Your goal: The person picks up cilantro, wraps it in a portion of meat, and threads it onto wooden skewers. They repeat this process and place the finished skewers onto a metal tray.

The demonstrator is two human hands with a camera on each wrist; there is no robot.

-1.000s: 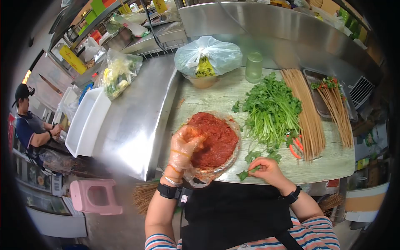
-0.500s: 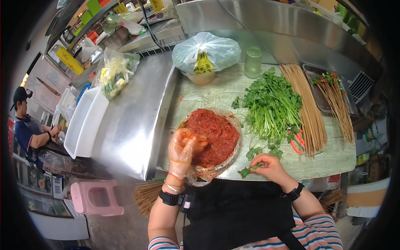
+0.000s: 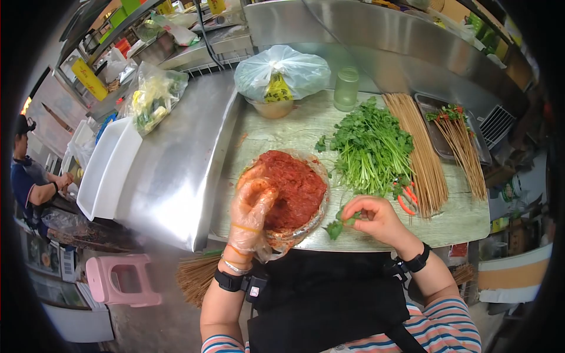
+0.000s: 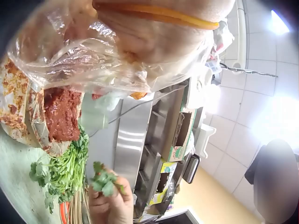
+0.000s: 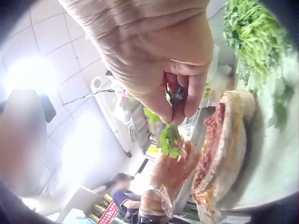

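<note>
My left hand [image 3: 252, 206], in a clear plastic glove held by a yellow band at the wrist, is by the near left of a round bowl [image 3: 315, 228] lined with plastic. Red seasoned minced meat [image 3: 294, 188] fills the bowl. The gloved fingers are curled and smeared with red; I cannot tell whether they hold any meat. Between thumb and fingers, my right hand [image 3: 379, 220] pinches a cilantro sprig [image 5: 170, 141], its leaves pointing towards the bowl. A large bunch of cilantro [image 3: 371, 147] lies beyond the right hand.
Right of the bunch lie bamboo skewers [image 3: 418, 159] and orange-handled scissors [image 3: 406, 200]. A metal tray [image 3: 435, 141] with more skewers sits at the far right. A bagged bowl [image 3: 282, 76] and green glass jar [image 3: 346, 88] stand behind. Leftward are a steel counter [image 3: 176, 159] and white bin [image 3: 109, 167].
The right hand has lifted from the table's near edge with the cilantro sprig and turned slightly. The left hand stays by the bowl, its fingers a little lower. The head view has shifted slightly.
</note>
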